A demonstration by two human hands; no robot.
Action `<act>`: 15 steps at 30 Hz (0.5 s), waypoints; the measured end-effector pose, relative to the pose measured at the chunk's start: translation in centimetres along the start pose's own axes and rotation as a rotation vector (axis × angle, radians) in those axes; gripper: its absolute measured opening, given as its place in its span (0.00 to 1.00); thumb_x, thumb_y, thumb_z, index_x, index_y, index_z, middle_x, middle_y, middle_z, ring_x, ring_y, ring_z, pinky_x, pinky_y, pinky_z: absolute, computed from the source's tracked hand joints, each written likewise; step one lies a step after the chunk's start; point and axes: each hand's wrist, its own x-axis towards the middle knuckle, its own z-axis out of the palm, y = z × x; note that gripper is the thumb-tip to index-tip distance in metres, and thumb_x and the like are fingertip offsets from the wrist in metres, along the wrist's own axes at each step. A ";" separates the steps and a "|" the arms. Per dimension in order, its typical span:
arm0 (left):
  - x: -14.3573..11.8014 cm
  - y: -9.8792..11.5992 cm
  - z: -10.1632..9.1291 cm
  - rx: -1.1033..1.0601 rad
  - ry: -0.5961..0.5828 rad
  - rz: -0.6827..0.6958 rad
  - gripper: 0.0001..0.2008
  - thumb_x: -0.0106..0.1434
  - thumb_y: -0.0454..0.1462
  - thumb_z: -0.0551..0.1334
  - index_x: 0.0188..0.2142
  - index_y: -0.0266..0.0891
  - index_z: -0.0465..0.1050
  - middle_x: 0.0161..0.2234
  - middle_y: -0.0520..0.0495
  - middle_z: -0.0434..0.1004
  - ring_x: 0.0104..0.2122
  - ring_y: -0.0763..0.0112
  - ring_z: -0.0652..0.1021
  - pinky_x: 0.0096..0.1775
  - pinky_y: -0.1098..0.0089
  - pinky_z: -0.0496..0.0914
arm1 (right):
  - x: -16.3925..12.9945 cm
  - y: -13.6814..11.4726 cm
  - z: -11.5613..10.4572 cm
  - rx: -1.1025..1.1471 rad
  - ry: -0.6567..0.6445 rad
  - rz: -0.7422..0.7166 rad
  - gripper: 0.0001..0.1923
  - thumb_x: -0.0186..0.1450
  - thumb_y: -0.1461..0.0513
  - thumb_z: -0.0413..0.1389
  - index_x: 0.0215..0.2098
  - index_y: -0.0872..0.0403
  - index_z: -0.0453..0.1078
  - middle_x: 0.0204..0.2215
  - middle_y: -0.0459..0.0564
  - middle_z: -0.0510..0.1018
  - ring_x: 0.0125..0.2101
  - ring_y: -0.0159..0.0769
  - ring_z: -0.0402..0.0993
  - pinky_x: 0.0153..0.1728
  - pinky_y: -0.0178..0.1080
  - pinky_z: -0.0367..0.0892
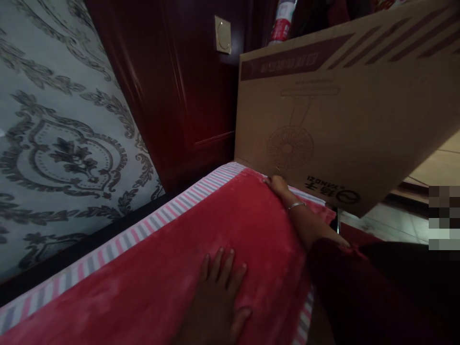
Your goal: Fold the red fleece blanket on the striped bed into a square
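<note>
A plush-looking red blanket (201, 230) covers most of a long low surface. Under it a sheet striped in white, pink and grey (172, 209) shows along the far left edge and at the right corner. My left hand (219, 297) lies flat on the blanket, palm down with fingers spread. Further up, by the blanket's top edge, my right hand (278, 184) has its fingers closed on the red cloth; the fingertips are partly hidden. A silver bracelet (296, 205) circles that wrist.
A large cardboard box (341, 115) printed with a fan stands just beyond the far end. Behind it rises a dark red panel (179, 72) with a square plate (223, 34). Patterned wallpaper (72, 148) covers the left wall. A bottle (282, 21) shows above the box.
</note>
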 end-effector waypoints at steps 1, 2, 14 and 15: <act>0.0 0.2 -0.4 -0.004 -0.001 -0.003 0.34 0.68 0.52 0.55 0.70 0.52 0.50 0.72 0.42 0.44 0.69 0.42 0.51 0.62 0.34 0.53 | -0.2 0.1 -0.3 -0.004 -0.013 0.014 0.23 0.73 0.53 0.48 0.53 0.59 0.76 0.53 0.66 0.77 0.54 0.47 0.74 0.47 0.36 0.67; 0.1 0.3 -0.7 -0.006 -0.001 0.001 0.33 0.69 0.51 0.55 0.70 0.53 0.50 0.72 0.43 0.45 0.69 0.43 0.51 0.62 0.34 0.53 | -0.4 0.4 -0.7 -0.008 -0.032 0.032 0.25 0.73 0.51 0.47 0.53 0.60 0.76 0.53 0.67 0.77 0.53 0.48 0.75 0.46 0.37 0.68; 0.6 1.5 -1.3 -0.031 -0.065 0.286 0.28 0.72 0.45 0.51 0.70 0.48 0.52 0.71 0.47 0.51 0.70 0.53 0.52 0.65 0.42 0.50 | -5.9 9.1 -3.6 -0.078 -0.041 0.169 0.23 0.71 0.54 0.51 0.54 0.61 0.75 0.53 0.66 0.77 0.53 0.49 0.74 0.49 0.38 0.67; 0.7 1.6 -1.3 -0.029 -0.070 0.288 0.28 0.72 0.45 0.51 0.69 0.48 0.53 0.71 0.47 0.51 0.70 0.53 0.51 0.65 0.41 0.50 | -6.3 9.2 -3.5 -0.086 -0.010 0.171 0.22 0.72 0.55 0.50 0.55 0.61 0.74 0.54 0.66 0.76 0.55 0.49 0.72 0.51 0.39 0.66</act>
